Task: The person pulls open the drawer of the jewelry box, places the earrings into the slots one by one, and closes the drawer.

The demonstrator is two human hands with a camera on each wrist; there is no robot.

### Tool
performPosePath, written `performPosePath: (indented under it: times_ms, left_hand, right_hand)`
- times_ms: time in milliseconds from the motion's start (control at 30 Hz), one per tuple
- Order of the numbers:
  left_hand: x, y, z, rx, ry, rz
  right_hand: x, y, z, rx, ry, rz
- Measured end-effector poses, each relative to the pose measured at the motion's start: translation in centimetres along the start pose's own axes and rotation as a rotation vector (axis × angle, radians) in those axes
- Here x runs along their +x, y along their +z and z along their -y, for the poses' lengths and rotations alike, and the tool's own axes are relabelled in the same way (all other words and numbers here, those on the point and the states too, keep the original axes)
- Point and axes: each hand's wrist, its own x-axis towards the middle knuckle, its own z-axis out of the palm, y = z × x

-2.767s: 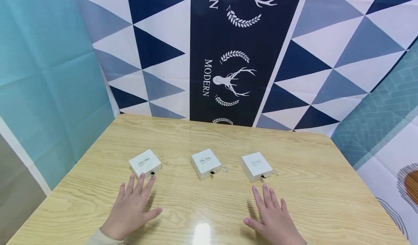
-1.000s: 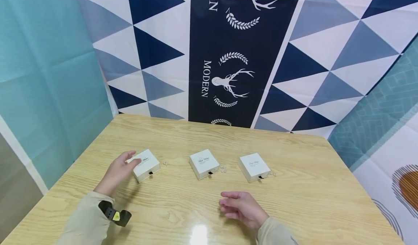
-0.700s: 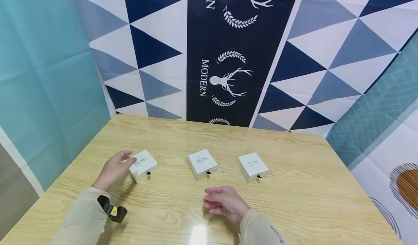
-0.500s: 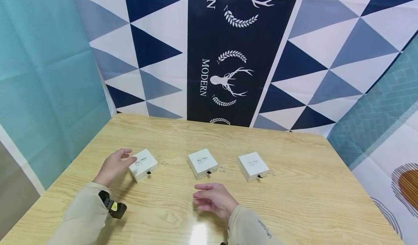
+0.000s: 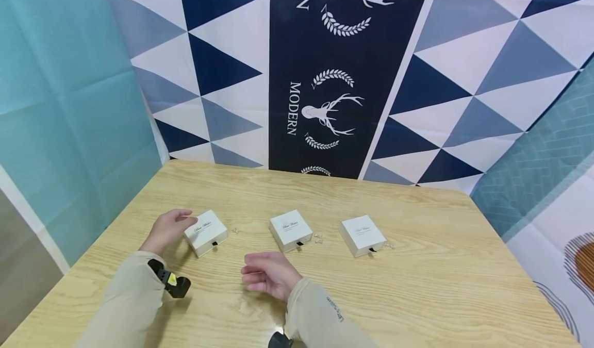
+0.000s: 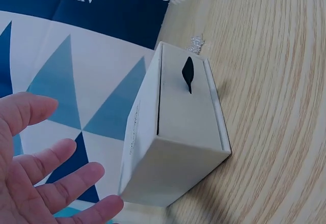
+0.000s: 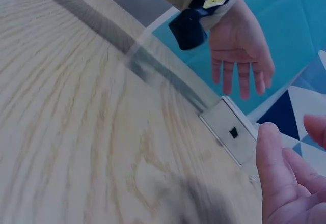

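Note:
A white drawer-style gift box with dark script and a black pull tab stands at the left of the table. My left hand is at its left side, fingers spread apart and loosely bent, holding nothing. The left wrist view has the little fingertip near an edge of the box; whether it touches, I cannot tell. My right hand hovers over the wood between the left and middle boxes, its fingers relaxed. Beside the left box lies a small shiny piece, too small to identify.
Two like boxes, a middle box and a right box, share the row. Small shiny pieces lie right of the middle one, and more by the right one. A patterned cloth hangs behind the wooden table.
From in front of the left box, my left hand has shifted to its left side. My right hand has travelled leftward from below the right box. The boxes stay put.

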Motion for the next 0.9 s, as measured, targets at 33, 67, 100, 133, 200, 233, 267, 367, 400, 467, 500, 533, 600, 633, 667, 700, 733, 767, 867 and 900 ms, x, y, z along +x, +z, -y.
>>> performPosePath:
  times_ms: [33,67,100,133,200,233,267,367,400,467,500,533,600,633,667,700,733,767,867,900]
  left_hand:
    - [0.1,0.0,0.0,0.0,-0.005,-0.001]
    - [0.2,0.0,0.0,0.002,-0.01,0.001]
    - [0.2,0.1,0.0,0.006,-0.015,0.004]
    - [0.3,0.1,0.0,0.007,-0.022,0.008]
    - [0.4,0.1,0.1,0.009,-0.034,0.018]
    - [0.5,0.1,0.2,0.011,-0.039,0.024]
    - [0.6,0.1,0.2,0.011,-0.046,0.029]
    - [0.9,0.2,0.4,0.034,-0.052,0.034]
    - [1.0,0.1,0.4,0.042,-0.054,0.033]
    - [1.2,0.1,0.4,0.065,-0.049,0.03]
    - [1.3,0.0,0.3,0.078,-0.047,0.029]
    - [1.4,0.0,0.3,0.083,-0.048,0.026]
    - [1.5,-0.1,0.2,0.088,-0.052,0.021]
    - [1.6,-0.1,0.2,0.088,-0.053,0.018]
    - [1.7,-0.1,0.3,0.087,-0.055,0.015]
    - [1.7,-0.1,0.3,0.083,-0.054,0.013]
    - [1.8,0.0,0.3,0.077,-0.055,0.011]
    - [1.9,0.0,0.4,0.073,-0.055,0.011]
    - [2.1,0.2,0.7,0.065,-0.057,0.018]
    - [2.1,0.3,0.8,0.06,-0.059,0.021]
  right_hand:
    - [0.2,0.2,0.0,-0.005,0.015,0.002]
    - [0.3,0.4,-0.1,-0.014,0.03,0.006]
    - [0.5,0.5,-0.2,-0.019,0.047,0.011]
    - [0.7,0.6,-0.2,-0.025,0.061,0.016]
    - [1.1,0.7,-0.3,-0.04,0.087,0.029]
    - [1.3,0.7,-0.3,-0.048,0.098,0.031]
    - [1.5,0.8,-0.4,-0.054,0.105,0.03]
    - [2.1,1.0,-0.4,-0.059,0.124,0.017]
    - [2.3,1.1,-0.4,-0.058,0.13,0.013]
    - [2.7,1.5,-0.3,-0.057,0.131,0.002]
    - [2.9,1.7,-0.3,-0.056,0.132,-0.002]
    - [3.1,1.9,-0.3,-0.056,0.131,-0.005]
    - [3.5,2.3,-0.3,-0.062,0.132,-0.006]
    - [3.6,2.5,-0.3,-0.065,0.132,-0.007]
    - [3.8,2.7,-0.3,-0.068,0.134,-0.008]
    - [4.0,2.9,-0.3,-0.072,0.137,-0.008]
    - [4.1,3.1,-0.4,-0.075,0.14,-0.008]
    - [4.2,3.2,-0.4,-0.076,0.142,-0.009]
    - [4.6,3.7,-0.5,-0.082,0.14,-0.019]
    - [4.8,3.9,-0.5,-0.081,0.136,-0.02]
